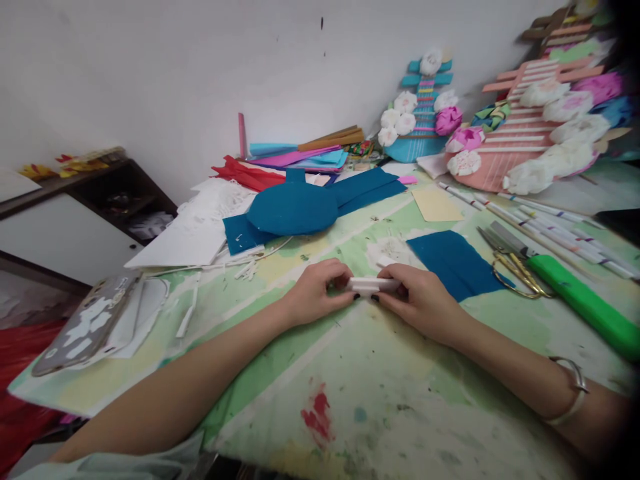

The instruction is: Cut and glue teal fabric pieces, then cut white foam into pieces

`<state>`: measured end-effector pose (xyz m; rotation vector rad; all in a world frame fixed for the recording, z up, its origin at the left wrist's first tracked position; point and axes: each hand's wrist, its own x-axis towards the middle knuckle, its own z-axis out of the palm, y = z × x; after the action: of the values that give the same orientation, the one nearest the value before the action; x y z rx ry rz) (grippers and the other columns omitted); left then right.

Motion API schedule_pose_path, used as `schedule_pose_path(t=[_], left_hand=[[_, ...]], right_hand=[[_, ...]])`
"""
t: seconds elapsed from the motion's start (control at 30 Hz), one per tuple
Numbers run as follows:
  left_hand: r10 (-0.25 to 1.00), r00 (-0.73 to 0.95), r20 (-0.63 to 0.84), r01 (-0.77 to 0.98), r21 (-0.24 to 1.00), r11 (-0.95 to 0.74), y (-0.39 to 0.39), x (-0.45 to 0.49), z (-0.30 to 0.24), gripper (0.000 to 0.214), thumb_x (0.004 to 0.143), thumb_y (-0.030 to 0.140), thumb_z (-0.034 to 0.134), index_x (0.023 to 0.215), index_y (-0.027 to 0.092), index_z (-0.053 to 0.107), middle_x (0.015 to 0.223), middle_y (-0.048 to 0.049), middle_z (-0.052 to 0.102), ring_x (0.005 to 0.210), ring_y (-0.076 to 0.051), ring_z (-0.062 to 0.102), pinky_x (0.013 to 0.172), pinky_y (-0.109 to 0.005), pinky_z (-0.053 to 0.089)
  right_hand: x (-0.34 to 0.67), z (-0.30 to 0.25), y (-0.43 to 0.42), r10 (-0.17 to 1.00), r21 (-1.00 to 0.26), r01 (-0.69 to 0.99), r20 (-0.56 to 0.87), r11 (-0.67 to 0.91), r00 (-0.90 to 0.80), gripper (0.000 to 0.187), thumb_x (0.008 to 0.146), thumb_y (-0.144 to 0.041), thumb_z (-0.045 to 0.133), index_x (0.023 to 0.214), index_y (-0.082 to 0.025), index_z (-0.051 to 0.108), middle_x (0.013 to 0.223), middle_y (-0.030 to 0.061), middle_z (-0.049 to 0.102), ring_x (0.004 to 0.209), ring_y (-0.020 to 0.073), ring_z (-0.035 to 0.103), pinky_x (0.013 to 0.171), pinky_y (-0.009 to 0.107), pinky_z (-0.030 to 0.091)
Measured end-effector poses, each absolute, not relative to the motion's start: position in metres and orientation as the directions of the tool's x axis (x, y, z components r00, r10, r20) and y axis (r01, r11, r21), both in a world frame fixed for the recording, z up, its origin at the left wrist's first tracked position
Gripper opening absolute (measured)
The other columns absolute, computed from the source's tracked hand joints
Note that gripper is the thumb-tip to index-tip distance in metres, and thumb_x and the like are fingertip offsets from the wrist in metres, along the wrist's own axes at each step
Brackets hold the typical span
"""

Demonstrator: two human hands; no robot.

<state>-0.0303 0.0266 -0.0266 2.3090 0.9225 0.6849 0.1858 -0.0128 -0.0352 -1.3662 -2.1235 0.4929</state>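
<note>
Between my two hands is a small white strip (369, 285), folded or layered, held level just above the table. My left hand (320, 290) pinches its left end between thumb and fingers. At the other end, my right hand (417, 300) closes on it the same way. Right behind my right hand lies a flat piece of dark blue paper (455, 263). Beyond my left hand rests a blue rounded cutout (293, 208) with blue strips about it. White scraps (246, 269) are scattered near that cutout.
Gold-handled scissors (520, 267) and a green-handled cutter (580, 300) lie at the right, near several white sticks (555, 233). Decorated blue (425, 127) and pink (515, 143) guitar-shaped crafts stand at the back. A phone case (83, 327) lies at the left edge.
</note>
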Motion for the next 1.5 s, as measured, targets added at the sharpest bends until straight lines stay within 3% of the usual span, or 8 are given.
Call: schedule_pose_path(t=[0.2,0.67,0.83,1.0,1.1,1.2,1.33,1.5], left_hand=[[0.812,0.513,0.279,0.186,0.887,-0.422,0.016,-0.026,-0.022,0.013,0.08,0.025,0.065,0.086,0.014,0.064,0.082,-0.0041,0.065,0.073,-0.013,0.057,0.067,-0.025,0.047],[0.888,0.44,0.134,-0.016,0.99,-0.141,-0.001,-0.016,-0.018,0.019,0.072,0.022,0.074,0.085,0.013,0.064,0.078,-0.0023,0.063,0.073,-0.012,0.058,0.071,-0.024,0.048],[0.894,0.435,0.111,0.011,0.992,-0.128,-0.002,-0.015,-0.016,0.016,0.074,0.023,0.071,0.085,0.014,0.064,0.08,-0.0025,0.064,0.075,-0.012,0.059,0.07,-0.024,0.048],[0.902,0.319,0.29,0.226,0.901,-0.37,0.009,-0.03,0.003,0.015,0.078,0.026,0.064,0.089,0.017,0.063,0.077,-0.0011,0.066,0.068,-0.012,0.059,0.063,-0.024,0.046],[0.834,0.366,0.413,0.523,0.65,-0.552,0.02,-0.044,0.012,0.013,0.075,0.021,0.064,0.087,0.019,0.068,0.08,-0.0014,0.069,0.069,-0.013,0.058,0.062,-0.025,0.042],[0.832,0.467,0.301,0.676,0.485,-0.555,0.034,-0.052,0.007,0.011,0.075,0.021,0.061,0.08,0.019,0.07,0.079,-0.0019,0.071,0.067,-0.015,0.06,0.063,-0.026,0.042],[0.843,0.514,0.157,0.749,0.397,-0.53,0.047,-0.052,-0.01,0.013,0.076,0.025,0.061,0.076,0.018,0.071,0.079,-0.005,0.071,0.072,-0.019,0.061,0.064,-0.029,0.041],[0.844,0.52,0.134,0.716,0.471,-0.516,0.048,-0.052,-0.017,0.017,0.076,0.03,0.064,0.089,0.02,0.07,0.09,-0.0038,0.072,0.081,-0.019,0.064,0.068,-0.028,0.044]], right_hand=[[0.182,-0.032,-0.018,0.89,-0.618,0.644,0.263,0.452,-0.372,0.021,0.085,-0.031,0.056,0.069,-0.019,0.049,0.061,-0.003,0.046,0.057,0.0112,0.042,0.053,0.025,0.027],[0.17,-0.031,-0.031,0.925,-0.856,0.424,0.147,0.296,-0.35,0.021,0.087,-0.038,0.056,0.088,-0.019,0.063,0.07,-0.001,0.055,0.061,0.0119,0.044,0.054,0.025,0.031],[0.166,-0.028,-0.032,0.928,-0.839,0.462,0.127,0.289,-0.351,0.024,0.089,-0.04,0.052,0.083,-0.018,0.061,0.068,-0.001,0.054,0.059,0.0116,0.043,0.053,0.025,0.032],[0.19,-0.014,-0.018,0.955,-0.587,0.753,0.17,0.296,-0.243,0.02,0.088,-0.036,0.053,0.093,-0.018,0.06,0.082,0.0039,0.063,0.071,0.0156,0.055,0.062,0.027,0.038],[0.228,0.002,-0.007,0.984,-0.185,0.976,0.153,0.114,-0.086,0.015,0.085,-0.03,0.055,0.089,-0.016,0.06,0.087,0.0088,0.064,0.08,0.0213,0.058,0.068,0.031,0.039],[0.274,0.018,-0.005,0.978,0.148,0.967,0.011,-0.206,0.206,0.026,0.084,-0.037,0.056,0.097,-0.015,0.06,0.098,0.0145,0.064,0.092,0.0273,0.059,0.066,0.032,0.036],[0.324,0.023,-0.012,0.914,0.194,0.905,-0.079,-0.377,0.398,0.032,0.079,-0.039,0.061,0.097,-0.012,0.062,0.096,0.022,0.065,0.08,0.0305,0.063,0.056,0.033,0.034],[0.358,0.007,-0.018,0.891,0.141,0.909,-0.186,-0.392,0.414,0.032,0.061,-0.026,0.08,0.048,-0.021,0.051,0.061,0.0088,0.064,0.052,0.0173,0.056,0.052,0.029,0.034]])
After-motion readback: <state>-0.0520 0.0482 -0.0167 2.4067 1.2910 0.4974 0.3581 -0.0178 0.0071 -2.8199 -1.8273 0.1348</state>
